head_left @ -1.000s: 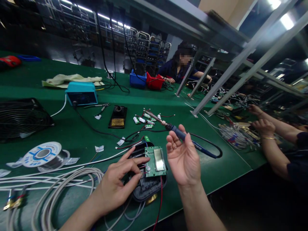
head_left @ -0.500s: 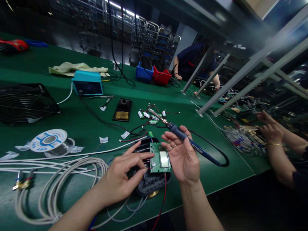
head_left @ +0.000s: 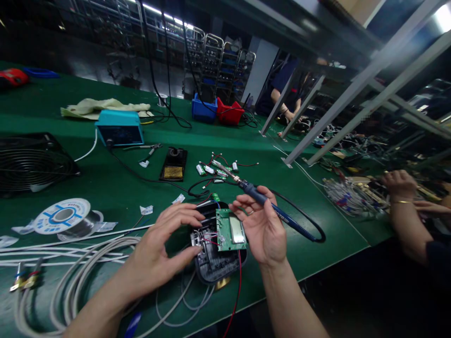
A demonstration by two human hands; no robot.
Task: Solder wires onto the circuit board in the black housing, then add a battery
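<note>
A black plastic housing (head_left: 211, 260) lies on the green bench with a small green circuit board (head_left: 229, 231) and its display resting on top, red wires trailing from it. My left hand (head_left: 160, 251) hovers at the housing's left side, fingers spread, thumb touching its edge. My right hand (head_left: 262, 223) is at the board's right edge and holds a blue-handled soldering iron (head_left: 273, 209) between thumb and fingers, tip pointing up and left.
A solder spool (head_left: 63, 218), grey cable loops (head_left: 73, 277), a black fan (head_left: 30, 164), a teal soldering station (head_left: 120, 127), an iron stand (head_left: 173, 164) and small loose components (head_left: 214, 170) lie on the bench. Another person's hands (head_left: 400, 183) work at right.
My right hand has dropped from a raised open palm to the board's right edge, still carrying the iron. My left hand's fingers lifted off the board and spread beside the housing.
</note>
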